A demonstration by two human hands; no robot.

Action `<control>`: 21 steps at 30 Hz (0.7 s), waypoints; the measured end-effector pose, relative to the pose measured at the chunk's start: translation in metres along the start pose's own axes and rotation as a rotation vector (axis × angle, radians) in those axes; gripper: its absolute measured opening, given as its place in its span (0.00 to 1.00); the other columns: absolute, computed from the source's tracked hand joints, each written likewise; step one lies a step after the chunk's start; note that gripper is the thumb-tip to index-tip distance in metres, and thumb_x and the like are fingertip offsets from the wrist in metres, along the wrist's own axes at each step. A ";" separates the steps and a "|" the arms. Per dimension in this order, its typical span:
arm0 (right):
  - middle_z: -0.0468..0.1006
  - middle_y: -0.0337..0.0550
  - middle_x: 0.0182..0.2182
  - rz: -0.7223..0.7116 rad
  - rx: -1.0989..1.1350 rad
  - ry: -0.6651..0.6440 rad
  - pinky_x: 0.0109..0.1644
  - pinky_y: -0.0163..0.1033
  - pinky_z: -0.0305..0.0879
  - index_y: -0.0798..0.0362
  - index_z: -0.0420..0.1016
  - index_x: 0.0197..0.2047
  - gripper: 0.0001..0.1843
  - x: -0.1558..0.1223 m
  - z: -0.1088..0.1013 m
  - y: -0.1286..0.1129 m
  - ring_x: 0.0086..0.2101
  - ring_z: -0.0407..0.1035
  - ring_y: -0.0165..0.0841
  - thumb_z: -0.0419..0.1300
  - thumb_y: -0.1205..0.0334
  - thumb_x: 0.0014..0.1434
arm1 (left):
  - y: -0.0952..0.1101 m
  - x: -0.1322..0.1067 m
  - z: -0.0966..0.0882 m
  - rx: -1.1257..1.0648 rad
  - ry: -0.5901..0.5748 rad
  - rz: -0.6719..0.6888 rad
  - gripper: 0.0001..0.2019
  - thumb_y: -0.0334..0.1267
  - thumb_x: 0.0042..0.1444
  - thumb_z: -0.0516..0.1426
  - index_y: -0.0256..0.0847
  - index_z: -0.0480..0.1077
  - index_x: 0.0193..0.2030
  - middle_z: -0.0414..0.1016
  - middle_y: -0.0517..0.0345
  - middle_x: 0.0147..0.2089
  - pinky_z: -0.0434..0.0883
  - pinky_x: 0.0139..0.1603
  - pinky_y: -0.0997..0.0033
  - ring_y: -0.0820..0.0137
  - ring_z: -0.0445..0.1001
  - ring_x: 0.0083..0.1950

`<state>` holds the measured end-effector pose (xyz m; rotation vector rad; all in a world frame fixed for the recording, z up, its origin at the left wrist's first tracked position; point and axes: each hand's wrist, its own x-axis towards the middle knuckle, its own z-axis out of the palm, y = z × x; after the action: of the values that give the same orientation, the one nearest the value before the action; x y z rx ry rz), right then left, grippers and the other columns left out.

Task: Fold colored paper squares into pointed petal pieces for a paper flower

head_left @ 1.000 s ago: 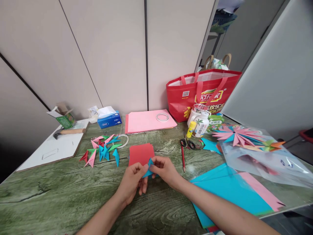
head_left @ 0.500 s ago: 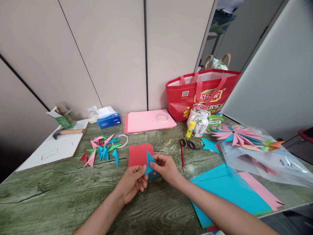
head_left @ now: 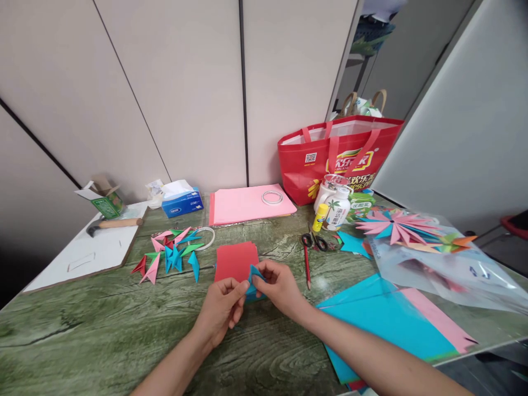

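Note:
Between my two hands is a small piece of folded blue paper (head_left: 254,273), partly covered by my fingers. My left hand (head_left: 225,305) pinches its left edge between thumb and forefinger, the other fingers curled below. On the right side, my right hand (head_left: 277,283) grips it with the thumb in front. Just behind lies a stack of red paper squares (head_left: 236,260), with blue paper showing at its near edge under my hands. To the left are several folded paper pieces (head_left: 174,257) in blue, pink, green and red.
Scissors (head_left: 314,241) and a red pencil (head_left: 307,268) lie right of the stack, near a glue stick (head_left: 320,217) and a white bottle (head_left: 338,208). Blue sheets (head_left: 383,319) cover the right front. A hammer (head_left: 113,224) rests on the white board (head_left: 103,247) at left.
The blue paper's tall pointed tip has folded down, so it looks smaller and more bent between my fingers. Both hands stay in nearly the same place.

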<state>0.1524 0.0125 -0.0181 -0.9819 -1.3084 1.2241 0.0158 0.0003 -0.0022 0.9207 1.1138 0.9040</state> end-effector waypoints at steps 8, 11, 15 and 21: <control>0.66 0.33 0.18 0.031 0.082 -0.048 0.20 0.30 0.58 0.55 0.67 0.23 0.11 0.001 -0.002 -0.007 0.17 0.60 0.24 0.61 0.56 0.46 | 0.005 -0.001 -0.001 -0.063 -0.175 -0.010 0.15 0.48 0.46 0.59 0.36 0.64 0.24 0.70 0.62 0.18 0.62 0.09 0.82 0.78 0.65 0.12; 0.68 0.34 0.19 0.055 0.122 -0.104 0.22 0.30 0.60 0.56 0.69 0.24 0.11 0.001 -0.002 -0.007 0.18 0.61 0.24 0.62 0.56 0.46 | 0.007 -0.001 -0.002 -0.086 -0.238 -0.023 0.15 0.47 0.46 0.59 0.35 0.65 0.26 0.73 0.58 0.24 0.67 0.12 0.80 0.76 0.69 0.15; 0.69 0.34 0.19 0.075 0.116 -0.085 0.21 0.30 0.61 0.56 0.70 0.26 0.13 0.000 0.000 -0.003 0.18 0.62 0.24 0.63 0.54 0.45 | 0.004 0.000 -0.003 -0.058 -0.195 0.013 0.15 0.46 0.45 0.60 0.36 0.62 0.23 0.70 0.62 0.18 0.63 0.08 0.82 0.78 0.66 0.11; 0.70 0.35 0.21 0.069 0.154 -0.122 0.25 0.32 0.65 0.55 0.70 0.28 0.14 0.001 0.000 -0.002 0.20 0.65 0.25 0.59 0.51 0.49 | 0.000 0.001 -0.001 -0.005 -0.095 0.118 0.14 0.45 0.47 0.58 0.37 0.62 0.23 0.68 0.66 0.15 0.59 0.06 0.83 0.78 0.64 0.09</control>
<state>0.1527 0.0131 -0.0162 -0.8589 -1.2619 1.4347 0.0148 0.0010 -0.0026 1.0232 0.9838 0.9489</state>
